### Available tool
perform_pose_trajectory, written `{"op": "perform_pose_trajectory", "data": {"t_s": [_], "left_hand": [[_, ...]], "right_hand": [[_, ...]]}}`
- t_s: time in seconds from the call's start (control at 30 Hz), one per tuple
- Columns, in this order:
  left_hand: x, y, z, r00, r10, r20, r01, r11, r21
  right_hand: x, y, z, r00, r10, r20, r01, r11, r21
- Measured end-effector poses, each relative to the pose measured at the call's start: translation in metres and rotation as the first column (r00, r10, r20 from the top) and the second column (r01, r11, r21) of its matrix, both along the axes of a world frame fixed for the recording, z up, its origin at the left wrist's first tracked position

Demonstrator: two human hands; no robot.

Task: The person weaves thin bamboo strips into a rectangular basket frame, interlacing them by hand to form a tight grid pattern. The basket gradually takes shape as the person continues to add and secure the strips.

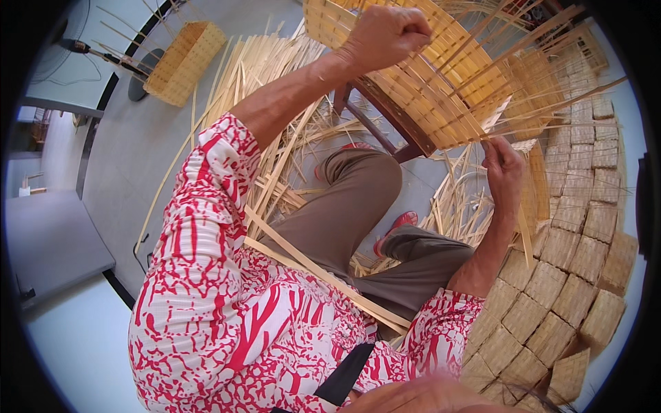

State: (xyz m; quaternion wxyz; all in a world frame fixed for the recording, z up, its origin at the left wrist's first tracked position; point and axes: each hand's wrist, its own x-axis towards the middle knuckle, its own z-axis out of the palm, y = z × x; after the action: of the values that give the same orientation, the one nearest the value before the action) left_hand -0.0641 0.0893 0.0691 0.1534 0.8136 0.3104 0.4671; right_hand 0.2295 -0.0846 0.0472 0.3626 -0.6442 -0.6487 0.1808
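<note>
A woven basket (413,93) of flat bamboo strips rests tilted on a dark wooden stool (389,113) in front of me. Long unwoven strips (537,110) stick out from its right end. Above its near wall, my left hand (389,38) is closed with the fingers curled; what they hold, if anything, is hidden. At the basket's lower right corner my right hand (504,168) pinches the edge where strips come out. Several loose bamboo strips (323,275) lie across my lap.
Loose strips (241,76) cover the floor left of the stool, and more lie beneath it. Another unfinished basket (180,69) stands at the far left near a fan (69,41). Rows of stacked woven baskets (551,282) line the right side.
</note>
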Motion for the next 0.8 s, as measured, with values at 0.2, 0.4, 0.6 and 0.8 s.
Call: {"op": "perform_pose_trajectory", "data": {"t_s": [0.2, 0.4, 0.6, 0.8], "left_hand": [[-0.007, 0.004, 0.005, 0.988, -0.134, 0.083, 0.142, 0.983, -0.112], [-0.019, 0.01, -0.024, 0.977, -0.138, -0.161, 0.16, 0.978, 0.136], [-0.017, 0.0, -0.027, 0.988, -0.145, -0.054, 0.138, 0.984, -0.113], [-0.022, 0.007, -0.04, 0.984, -0.127, -0.129, 0.105, 0.981, -0.161]], "right_hand": [[0.0, 0.001, -0.004, 0.999, 0.043, -0.001, -0.043, 0.999, -0.002], [0.003, 0.002, 0.0, 0.999, 0.029, -0.024, -0.03, 0.999, -0.032], [0.0, 0.003, 0.002, 0.998, 0.034, -0.05, -0.036, 0.999, -0.035], [-0.004, 0.002, 0.004, 1.0, -0.007, 0.008, 0.007, 1.0, -0.024]]}}
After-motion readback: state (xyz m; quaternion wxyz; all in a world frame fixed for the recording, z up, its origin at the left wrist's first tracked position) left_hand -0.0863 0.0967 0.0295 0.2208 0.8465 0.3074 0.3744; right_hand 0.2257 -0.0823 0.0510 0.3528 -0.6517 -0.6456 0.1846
